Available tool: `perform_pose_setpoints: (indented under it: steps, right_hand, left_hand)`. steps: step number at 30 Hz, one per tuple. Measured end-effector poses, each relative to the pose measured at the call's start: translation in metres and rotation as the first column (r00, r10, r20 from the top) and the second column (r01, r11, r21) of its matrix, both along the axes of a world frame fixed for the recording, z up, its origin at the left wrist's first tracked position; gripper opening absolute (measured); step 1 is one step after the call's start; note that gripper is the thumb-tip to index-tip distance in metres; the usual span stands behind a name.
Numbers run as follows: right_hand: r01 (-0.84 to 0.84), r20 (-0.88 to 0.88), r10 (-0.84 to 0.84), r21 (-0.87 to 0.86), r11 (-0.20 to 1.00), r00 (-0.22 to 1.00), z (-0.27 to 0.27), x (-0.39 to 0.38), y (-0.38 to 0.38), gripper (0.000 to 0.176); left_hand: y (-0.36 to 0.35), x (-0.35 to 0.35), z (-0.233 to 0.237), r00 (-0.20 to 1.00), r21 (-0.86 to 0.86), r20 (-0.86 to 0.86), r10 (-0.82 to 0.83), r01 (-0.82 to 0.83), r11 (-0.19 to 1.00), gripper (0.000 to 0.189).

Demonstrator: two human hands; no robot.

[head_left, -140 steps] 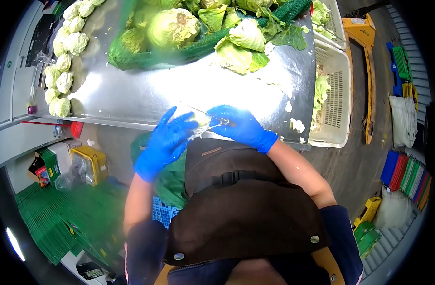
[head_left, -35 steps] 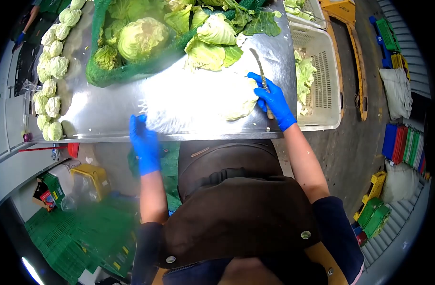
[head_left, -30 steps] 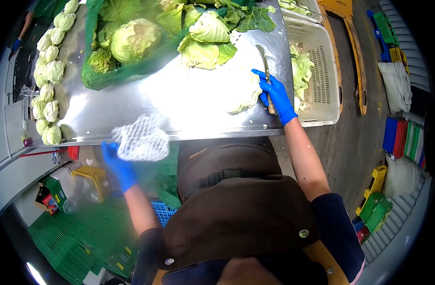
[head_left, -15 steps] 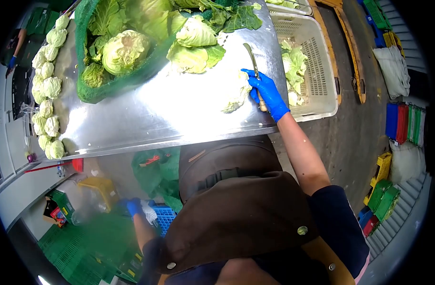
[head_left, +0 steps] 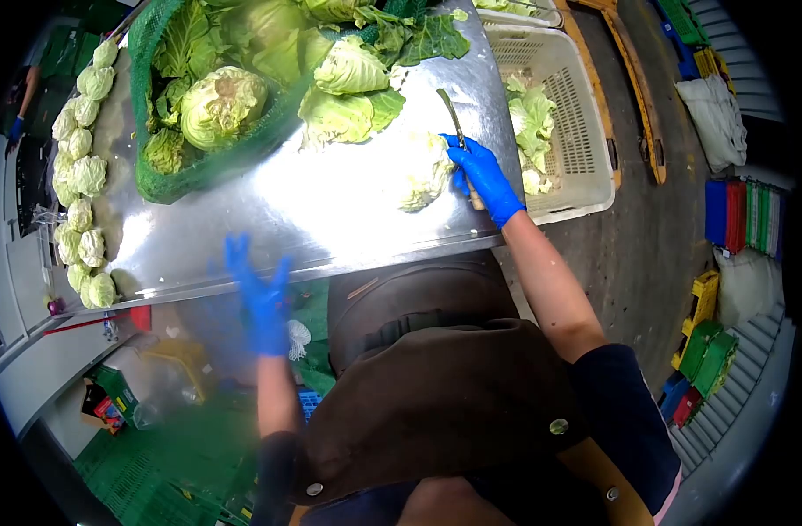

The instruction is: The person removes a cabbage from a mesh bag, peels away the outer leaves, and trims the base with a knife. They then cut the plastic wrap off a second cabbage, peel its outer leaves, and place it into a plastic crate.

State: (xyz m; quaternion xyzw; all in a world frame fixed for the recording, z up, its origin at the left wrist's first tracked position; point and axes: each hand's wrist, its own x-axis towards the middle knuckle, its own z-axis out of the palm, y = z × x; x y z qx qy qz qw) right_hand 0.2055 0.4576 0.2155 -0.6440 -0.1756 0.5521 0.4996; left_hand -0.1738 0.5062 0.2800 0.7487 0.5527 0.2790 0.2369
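My right hand, in a blue glove, is closed round the wooden handle of a knife with a slim curved blade pointing away from me. Against its fingertips lies a pale trimmed cabbage, partly washed out by glare. My left hand, also gloved in blue, is over the near table edge with spread fingers, blurred and holding nothing. Farther back, a green net sack holds a large cabbage and leaves. Beside the sack, a pointed cabbage rests near loose leaves.
A row of trimmed cabbages lines the left side of the steel table. Right of the table stands a white crate with cut leaves inside. Green netting and a blue crate lie below the near edge. Another person's arm shows far left.
My left hand has risen from beside the blue crate up to the table edge, its fingers now spread. My right hand keeps the knife beside the cabbage. The view has shifted slightly.
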Motion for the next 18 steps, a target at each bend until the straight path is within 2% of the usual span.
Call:
perform_pose_setpoints:
  steps: [1, 3, 5, 7, 9, 10, 11, 13, 15, 17, 18]
  right_hand:
    - [0.013, 0.015, -0.013, -0.028, 1.0, 1.0, 0.001, -0.002, -0.001, 0.035]
    - [0.031, 0.015, -0.03, -0.072, 0.997, 0.999, -0.001, -0.004, -0.004, 0.033]
    - [0.039, -0.016, -0.041, -0.109, 0.993, 0.999, -0.003, -0.004, -0.008, 0.033]
    - [0.127, -0.141, -0.139, -0.087, 0.988, 0.98, 0.0, -0.011, -0.013, 0.028]
    - [0.199, -0.251, -0.21, -0.068, 0.978, 0.945, -0.004, -0.015, -0.02, 0.025]
    - [0.18, -0.276, -0.195, -0.079, 0.98, 0.941, 0.002, -0.015, -0.021, 0.022]
    - [0.189, -0.306, -0.208, -0.092, 0.978, 0.929, 0.009, -0.021, -0.023, 0.021]
    - [0.184, -0.519, -0.167, -0.019, 0.983, 0.838, -0.002, -0.028, -0.027, 0.021]
    - [0.163, -0.278, -0.153, 0.013, 0.987, 0.948, -0.01, -0.042, -0.025, 0.023]
    - [0.096, 0.029, -0.094, -0.092, 0.991, 0.995, -0.007, -0.047, -0.024, 0.026]
    - [0.104, 0.32, -0.116, 0.056, 0.993, 0.94, -0.018, -0.049, -0.029, 0.027]
  left_hand:
    - [0.008, 0.027, -0.006, 0.989, -0.048, 0.044, -0.139, 0.141, 0.989, 0.078]
    - [0.016, 0.077, -0.038, 0.894, -0.238, 0.367, -0.258, 0.358, 0.903, 0.091]
    - [0.019, 0.132, -0.031, 0.808, -0.429, 0.557, -0.193, 0.479, 0.766, 0.1]
    - [0.025, 0.167, -0.045, 0.729, -0.369, 0.644, -0.232, 0.562, 0.74, 0.106]
    - [0.026, 0.172, -0.035, 0.664, -0.436, 0.74, -0.11, 0.597, 0.673, 0.108]
    - [0.027, 0.176, -0.027, 0.631, -0.467, 0.774, -0.045, 0.617, 0.633, 0.11]
    - [0.026, 0.174, -0.025, 0.708, -0.418, 0.687, -0.162, 0.568, 0.709, 0.11]
    - [0.025, 0.166, -0.018, 0.826, -0.269, 0.445, -0.347, 0.493, 0.828, 0.109]
    - [0.019, 0.167, -0.005, 0.899, -0.109, 0.172, -0.403, 0.424, 0.899, 0.111]
    - [0.013, 0.173, -0.001, 0.913, 0.003, -0.108, -0.394, 0.397, 0.918, 0.113]
    - [0.009, 0.173, -0.013, 0.917, 0.083, -0.15, -0.37, 0.385, 0.919, 0.114]
